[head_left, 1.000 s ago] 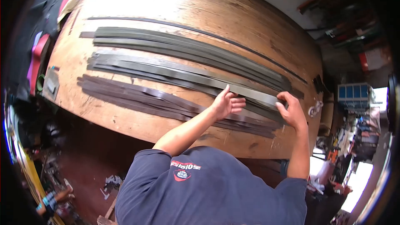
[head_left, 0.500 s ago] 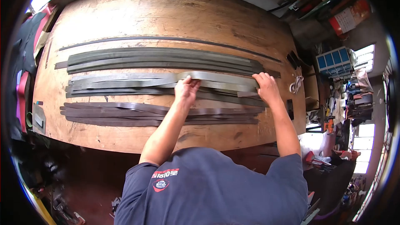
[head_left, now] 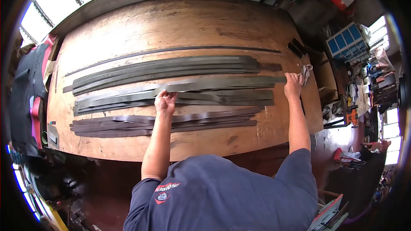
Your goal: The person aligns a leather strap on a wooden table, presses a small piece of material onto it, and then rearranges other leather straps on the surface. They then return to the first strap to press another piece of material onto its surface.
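Note:
Long, flat green-grey leather strips [head_left: 252, 98] lie in a middle bundle across the wooden table. My right hand [head_left: 293, 86] pinches the right end of one green-grey leather strip [head_left: 239, 82], drawn out past the others. Farther left, my left hand [head_left: 165, 103] has its fingers curled about the same strip, lifting it slightly off the bundle. Behind lies a darker green stack of strips [head_left: 171, 69]. Nearest my body are dark brown strips [head_left: 115, 129], loosely overlapped.
The worn wooden table [head_left: 205, 21] carries a long thin dark strip [head_left: 180, 49] at the back. Toward the right edge are a bundle of white cord [head_left: 305, 73] and black objects [head_left: 296, 48]. A small flat grey piece [head_left: 53, 136] sits at the left edge.
My right hand has moved right, carrying the strip's end past the bundle, and the strip now lies straighter. My left hand has shifted left along it. The camera view has tilted.

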